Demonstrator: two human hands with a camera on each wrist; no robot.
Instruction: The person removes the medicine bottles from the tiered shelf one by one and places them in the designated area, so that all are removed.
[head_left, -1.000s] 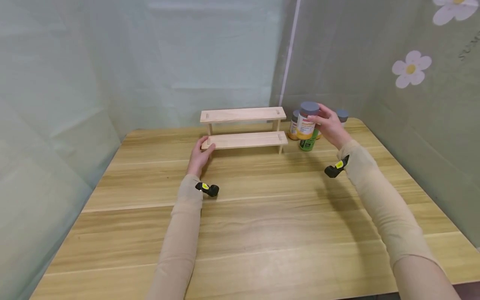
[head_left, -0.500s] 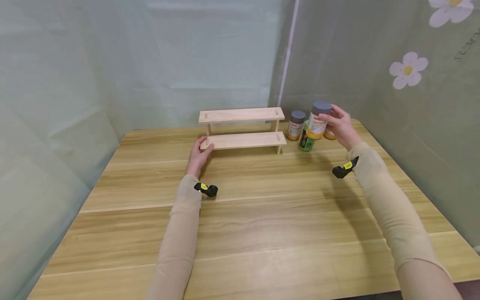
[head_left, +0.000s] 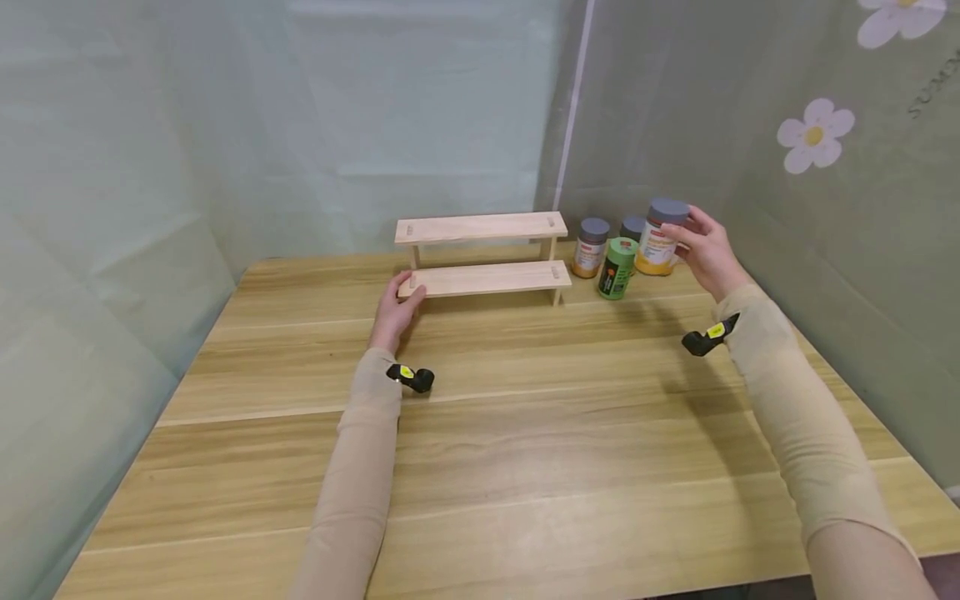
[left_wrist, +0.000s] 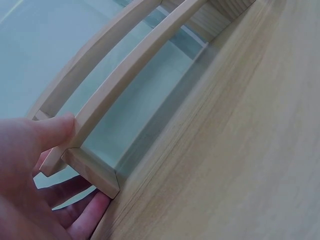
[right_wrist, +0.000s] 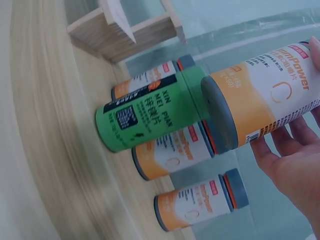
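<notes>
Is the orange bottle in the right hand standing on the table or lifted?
Lifted: the right hand holds the orange bottle clear of the table, above the other bottles.

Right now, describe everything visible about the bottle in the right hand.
The bottle is a plump cylinder with a grey screw cap, a white upper label with a red tag and orange lettering, and an orange lower band. It looks like plastic. The right hand grips it by its side, lifted off the table, roughly upright, beside the green can.
</notes>
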